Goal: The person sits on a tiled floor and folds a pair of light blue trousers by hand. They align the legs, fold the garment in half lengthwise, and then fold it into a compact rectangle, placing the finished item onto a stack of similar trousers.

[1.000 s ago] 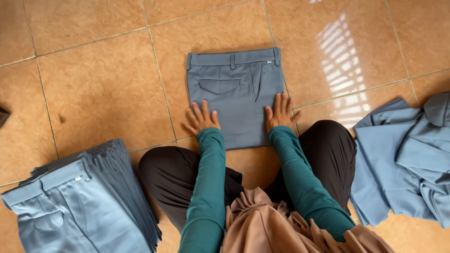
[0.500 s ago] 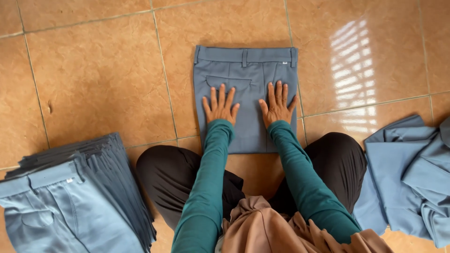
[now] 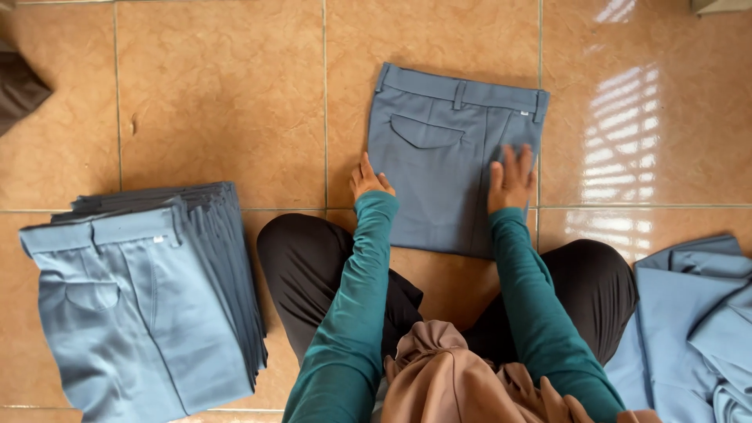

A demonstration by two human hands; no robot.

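Observation:
A pair of grey-blue trousers (image 3: 439, 168), folded into a square, lies on the tan tile floor in front of my knees, with the waistband at the far side and a back pocket showing. My left hand (image 3: 370, 180) is at the trousers' left edge, thumb up, with its fingers tucked at or under the edge. My right hand (image 3: 513, 178) lies flat on the right part of the trousers, fingers spread. Both arms wear teal sleeves.
A stack of several folded grey-blue trousers (image 3: 141, 298) sits on the floor at my left. A loose pile of light blue garments (image 3: 697, 329) lies at my right. A dark cloth (image 3: 19, 90) shows at the top left corner.
Both hands lay flat side by side on the trousers' near half. They have since spread apart, the left to the left edge and the right toward the right side.

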